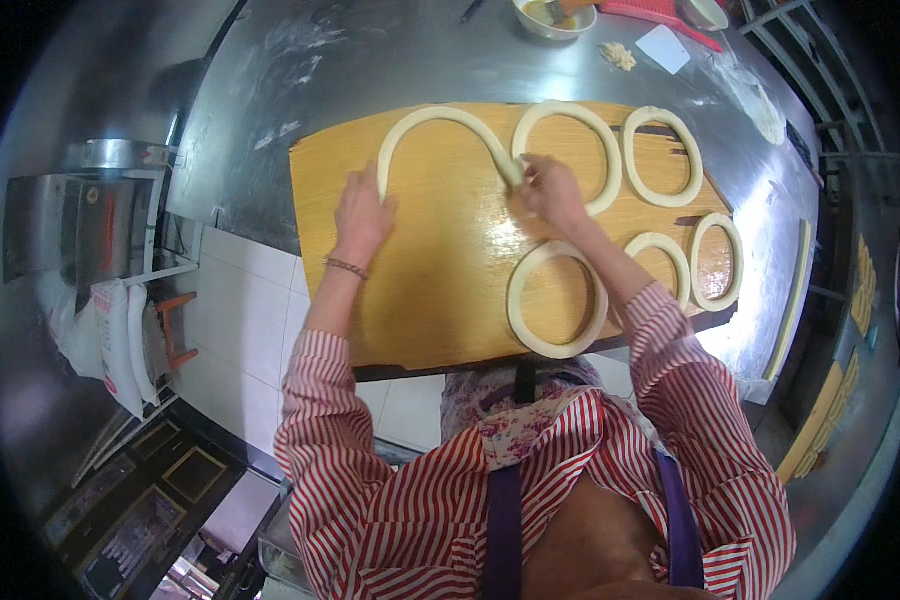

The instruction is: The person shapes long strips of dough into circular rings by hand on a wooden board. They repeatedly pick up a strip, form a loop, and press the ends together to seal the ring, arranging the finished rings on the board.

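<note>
An arched rope of pale dough [440,113] lies on the yellow wooden board [420,290], its two ends toward me. At its left end my left hand [365,215] is closed around the dough. My right hand [550,190] pinches the other end, close beside a finished-looking dough ring [570,110]. More closed rings lie on the right half of the board: one ring [663,157] at the far right, another ring [557,300] near the front edge, and two others, one ring [717,262] at the right edge and one ring [658,245] partly hidden by my right forearm.
The board rests on a steel table [270,110]. At the back stand a white bowl [555,20] with a brush, a dough scrap [618,55], a white scraper [663,49] and a red plastic basket [650,10]. White sacks [120,340] stand at the left; a tray of dough pieces [820,420] is at the right.
</note>
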`<state>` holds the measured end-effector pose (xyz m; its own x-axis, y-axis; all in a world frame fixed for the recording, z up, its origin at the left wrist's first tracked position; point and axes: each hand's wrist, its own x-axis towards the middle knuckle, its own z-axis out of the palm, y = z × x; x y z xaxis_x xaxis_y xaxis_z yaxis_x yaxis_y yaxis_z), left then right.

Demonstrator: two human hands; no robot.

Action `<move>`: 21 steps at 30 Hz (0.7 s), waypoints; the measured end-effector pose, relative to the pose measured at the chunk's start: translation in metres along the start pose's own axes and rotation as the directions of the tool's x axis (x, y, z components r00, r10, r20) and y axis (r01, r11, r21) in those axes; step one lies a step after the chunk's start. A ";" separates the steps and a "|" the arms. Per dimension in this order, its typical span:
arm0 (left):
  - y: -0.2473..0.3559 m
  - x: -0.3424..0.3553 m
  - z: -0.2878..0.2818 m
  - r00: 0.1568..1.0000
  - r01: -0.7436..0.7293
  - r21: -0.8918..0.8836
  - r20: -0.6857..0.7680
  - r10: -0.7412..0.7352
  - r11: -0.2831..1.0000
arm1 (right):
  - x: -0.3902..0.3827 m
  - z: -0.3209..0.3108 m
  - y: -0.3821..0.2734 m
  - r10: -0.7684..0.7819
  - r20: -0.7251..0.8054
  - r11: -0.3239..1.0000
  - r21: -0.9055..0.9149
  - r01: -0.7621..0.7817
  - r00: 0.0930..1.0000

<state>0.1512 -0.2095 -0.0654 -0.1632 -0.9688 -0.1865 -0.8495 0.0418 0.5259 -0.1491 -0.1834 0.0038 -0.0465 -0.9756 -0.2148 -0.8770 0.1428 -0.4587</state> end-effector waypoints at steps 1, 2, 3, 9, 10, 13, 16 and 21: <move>0.003 -0.003 0.008 0.999 0.045 0.037 0.026 -0.046 0.998 | -0.001 0.014 -0.002 -0.101 0.019 0.982 -0.158 0.103 0.995; 0.008 -0.008 0.008 1.000 0.010 0.057 0.014 -0.011 0.998 | -0.007 0.025 -0.008 -0.098 -0.036 0.988 -0.124 0.093 0.995; 0.014 -0.007 0.008 0.999 0.047 0.042 0.023 -0.048 0.998 | -0.008 0.028 -0.009 -0.096 -0.027 0.985 -0.149 0.091 0.995; 0.020 0.004 0.024 0.993 0.111 -0.129 -0.012 -0.114 0.985 | -0.003 0.021 -0.007 -0.067 -0.079 0.982 -0.183 0.052 0.995; 0.028 0.001 0.028 0.989 0.106 -0.205 -0.081 -0.125 0.973 | 0.000 0.021 -0.004 -0.033 -0.109 0.997 -0.077 0.025 0.993; 0.060 -0.003 0.034 0.955 0.144 -0.300 -0.207 -0.211 0.943 | 0.004 0.008 -0.010 0.047 -0.138 0.992 0.127 -0.029 0.989; 0.074 -0.011 0.018 0.934 0.169 -0.412 -0.224 -0.280 0.895 | -0.002 -0.004 -0.009 0.015 -0.136 0.992 0.130 0.003 0.991; 0.057 -0.030 0.009 0.952 -0.249 -0.354 -0.261 0.161 0.902 | -0.026 -0.023 0.005 -0.380 0.100 0.918 0.162 0.362 0.919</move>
<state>0.1033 -0.1759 -0.0373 -0.1610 -0.9793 0.1230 -0.5481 0.1924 0.8140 -0.1631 -0.1611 0.0266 0.3388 -0.9344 -0.1096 -0.7448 -0.1952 -0.6382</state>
